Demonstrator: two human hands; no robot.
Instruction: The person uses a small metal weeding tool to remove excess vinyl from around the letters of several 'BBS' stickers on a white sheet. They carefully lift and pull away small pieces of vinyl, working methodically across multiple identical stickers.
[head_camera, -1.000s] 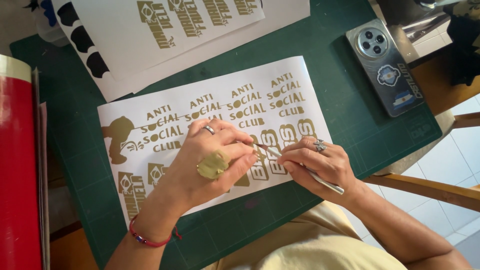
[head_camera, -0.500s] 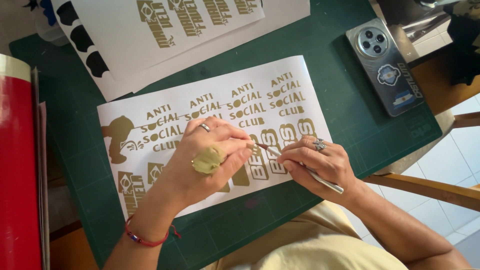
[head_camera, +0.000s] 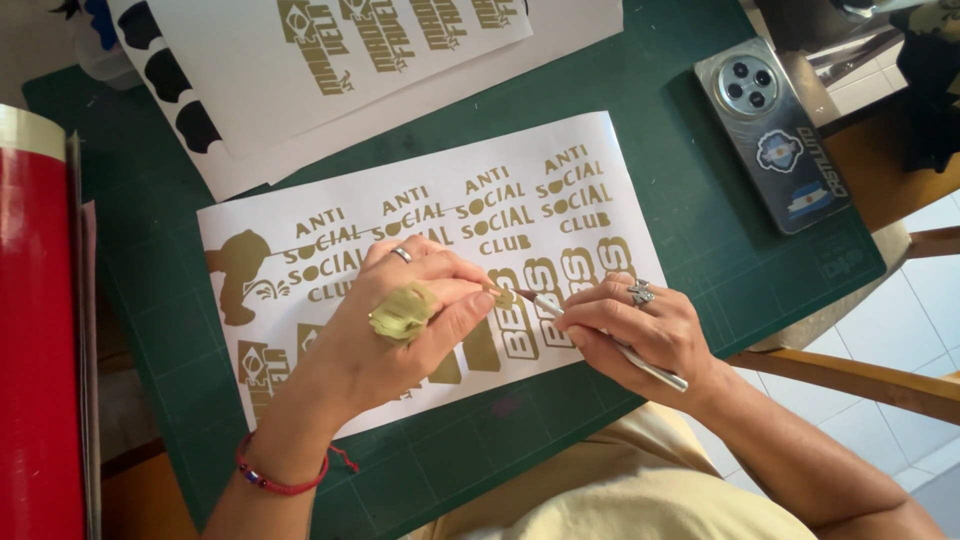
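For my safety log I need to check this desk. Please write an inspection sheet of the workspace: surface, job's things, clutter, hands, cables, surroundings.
Surface: dark green gridded cutting mat on a table.
Job's things: white backing sheet with gold vinyl lettering; thin silver pen-shaped tool; crumpled wad of gold vinyl scrap.
Clutter: second white sheets with gold and black shapes; grey smartphone with stickers, camera side up; red roll at the left edge.
Hands: left hand rests on the sheet, the wad stuck on its back; right hand holds the tool, tip at the left fingertips.
Cables: nothing seen.
Surroundings: wooden chair arm, pale tiled floor.
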